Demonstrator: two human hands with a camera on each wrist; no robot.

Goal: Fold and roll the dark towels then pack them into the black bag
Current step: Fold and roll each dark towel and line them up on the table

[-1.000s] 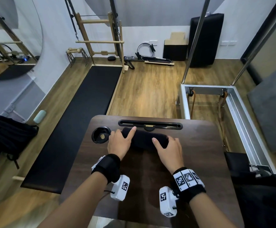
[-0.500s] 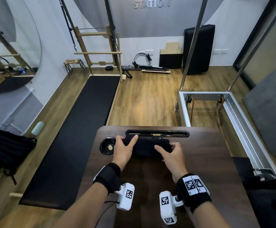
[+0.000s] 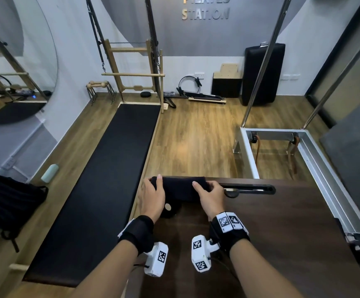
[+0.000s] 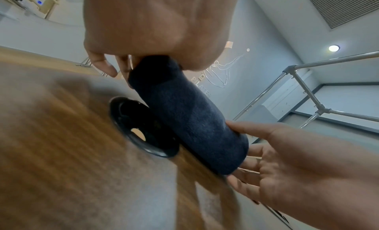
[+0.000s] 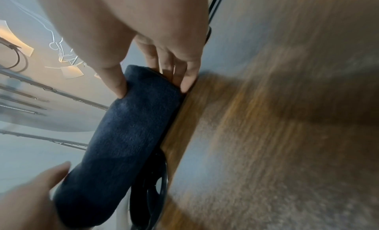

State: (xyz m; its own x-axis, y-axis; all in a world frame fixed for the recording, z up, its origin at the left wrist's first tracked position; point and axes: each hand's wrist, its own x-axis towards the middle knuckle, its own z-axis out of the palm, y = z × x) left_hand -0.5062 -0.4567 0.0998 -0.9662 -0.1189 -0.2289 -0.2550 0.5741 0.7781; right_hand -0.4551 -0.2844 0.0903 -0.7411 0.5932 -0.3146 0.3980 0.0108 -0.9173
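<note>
**Rolled towel held at the table's far corner**

Gripped at both ends: a dark rolled towel (image 3: 179, 189), left hand (image 3: 152, 200) curled over one end, right hand (image 3: 211, 200) wrapped around the other, thumb (image 5: 115, 81) pressed into the cloth and fingers (image 5: 184, 74) behind it. Held just above a round black cup recess (image 4: 143, 129) sunk into the dark wood table (image 3: 282, 233), directly under the left hand. Beyond the right hand, a long black slot (image 3: 250, 188) cut into the tabletop near its far edge.

Well off to the left of the left hand, on the floor by the wall: a black bag (image 3: 9, 203), slumped, with a pale green cylinder (image 3: 49, 173) beside it. Between bag and table, a long black mat (image 3: 110, 179) stretched over the wooden floor (image 3: 196, 136). Past the right hand, a white metal frame (image 3: 248, 155) with steel poles rising from it. At the far wall: a wooden ladder frame (image 3: 134, 72), a black padded board (image 3: 263, 74) leaning upright, and raised lettering (image 3: 206, 14) reading partly "STATION". Curved mirror (image 3: 13, 72) on the left wall.
</note>
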